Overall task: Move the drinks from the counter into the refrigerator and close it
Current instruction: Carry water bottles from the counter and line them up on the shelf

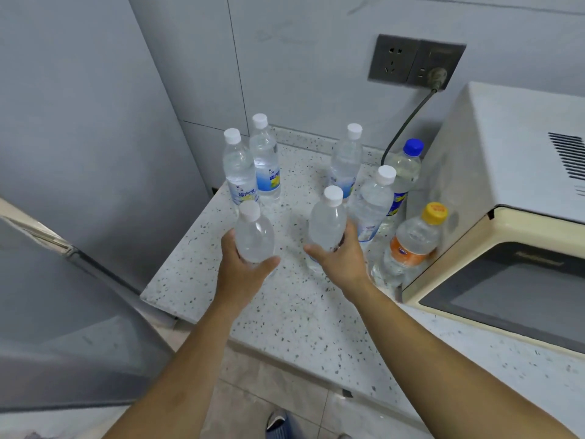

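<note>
Clear plastic bottles gripped, left hand, right hand; counter probably speckled stone.

We see a cream microwave at right with a dark door window and vent slots on its side. On the grey wall behind, we note a dark double socket plate, a plug in its right half, and a dark cable running down behind the microwave. Wall panels show thin seams. Below, we get pale floor tiles and a shoe tip at the bottom edge.
</note>
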`<state>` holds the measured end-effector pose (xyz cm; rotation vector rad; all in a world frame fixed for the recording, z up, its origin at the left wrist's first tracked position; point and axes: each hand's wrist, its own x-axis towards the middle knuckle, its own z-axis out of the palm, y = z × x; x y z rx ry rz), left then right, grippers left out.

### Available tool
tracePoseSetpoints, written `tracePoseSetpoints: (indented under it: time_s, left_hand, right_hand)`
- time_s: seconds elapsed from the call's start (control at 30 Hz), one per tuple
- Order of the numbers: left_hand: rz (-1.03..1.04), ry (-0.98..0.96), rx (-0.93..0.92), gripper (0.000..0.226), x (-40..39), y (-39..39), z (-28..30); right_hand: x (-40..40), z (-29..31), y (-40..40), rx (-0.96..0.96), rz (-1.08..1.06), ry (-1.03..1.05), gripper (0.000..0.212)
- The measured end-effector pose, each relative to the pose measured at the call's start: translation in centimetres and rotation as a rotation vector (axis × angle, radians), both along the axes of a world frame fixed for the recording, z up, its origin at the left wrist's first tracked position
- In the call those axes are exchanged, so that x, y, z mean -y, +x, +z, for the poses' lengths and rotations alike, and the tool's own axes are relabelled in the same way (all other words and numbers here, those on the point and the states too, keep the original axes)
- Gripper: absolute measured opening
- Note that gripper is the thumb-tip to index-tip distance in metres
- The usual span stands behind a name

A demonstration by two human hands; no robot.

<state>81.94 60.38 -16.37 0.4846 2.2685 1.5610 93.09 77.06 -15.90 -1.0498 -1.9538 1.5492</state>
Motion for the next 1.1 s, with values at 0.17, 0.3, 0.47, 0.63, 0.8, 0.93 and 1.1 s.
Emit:
tracePoseSetpoints:
  time_s: [0.17, 0.3, 0.47, 0.63, 0.8, 0.93, 1.1]
  left_hand:
    - [0.002, 0.011, 0.082, 0.072, 0.3, -0.1, -2.7]
    - [0.023, 0.041, 0.102, 0.059, 1.3, 0.7, -2.4]
    - [0.019, 0.074, 0.142, 0.051, 4.9, 3.8, -2.0]
    - [-0.019, 0.211, 0.297, 0.048, 8.6, 8.1, -1.0]
    - [-0.078, 0.434, 0.53, 0.072, 13.0, 13.5, -0.9]
    - [0.064, 0.445, 0.707, 0.068, 16.8, 18.7, -1.8]
    - [0.232, 0.449, 0.769, 0.061, 22.7, 23.9, -2.4]
  right_hand:
    - [0.5, -1.2, -1.0, 0.009, -0.072, -0.002, 0.082]
    - [1.3, -1.2, 0.3, -0.006, -0.084, 0.011, 0.081]
    - [3.6, -1.0, 4.1, -0.013, 0.037, 0.006, 0.075]
    - [6.3, -0.7, 9.0, -0.115, 0.118, -0.119, 0.068]
    - [9.4, -0.8, 13.7, -0.191, 0.153, -0.44, 0.058]
    - [12.4, -1.5, 16.3, -0.211, 0.216, -0.664, 0.051]
    - [17.8, -2.8, 18.1, -0.136, 0.337, -0.758, 0.054]
